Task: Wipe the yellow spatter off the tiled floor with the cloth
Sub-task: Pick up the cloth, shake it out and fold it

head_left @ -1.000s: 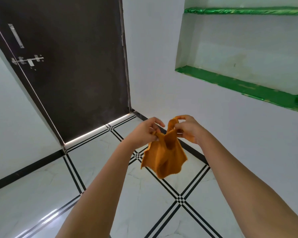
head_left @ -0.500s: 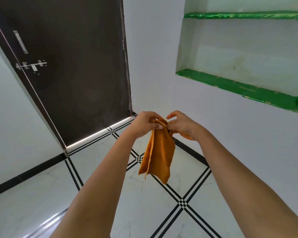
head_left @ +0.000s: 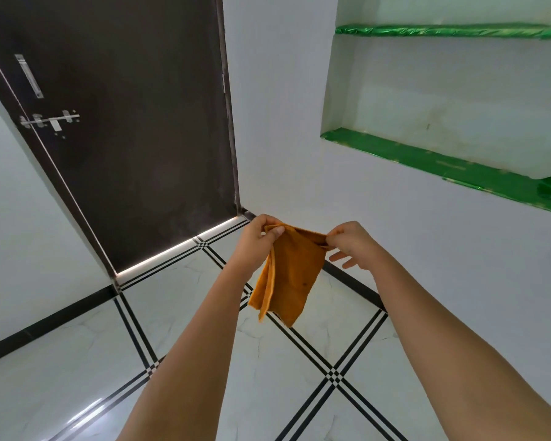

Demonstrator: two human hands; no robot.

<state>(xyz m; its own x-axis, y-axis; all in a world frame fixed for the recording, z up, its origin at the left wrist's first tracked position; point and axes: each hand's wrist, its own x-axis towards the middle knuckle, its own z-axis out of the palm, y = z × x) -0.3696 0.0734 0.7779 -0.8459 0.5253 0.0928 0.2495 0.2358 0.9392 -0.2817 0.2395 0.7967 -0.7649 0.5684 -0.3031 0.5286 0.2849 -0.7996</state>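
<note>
The cloth (head_left: 288, 272) is hanging in the middle, above the tiled floor (head_left: 188, 316). The left hand (head_left: 258, 240) is holding its upper left corner and the right hand (head_left: 352, 246) its upper right corner. The door (head_left: 124, 138) is standing far left, and the wall shelves (head_left: 427, 159) are sitting far right.

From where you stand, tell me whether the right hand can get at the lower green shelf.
Probably yes: nothing stands between the right hand and the lower green shelf on the wall. It pinches the cloth, though, so it must let go first; the left hand also holds it.
</note>
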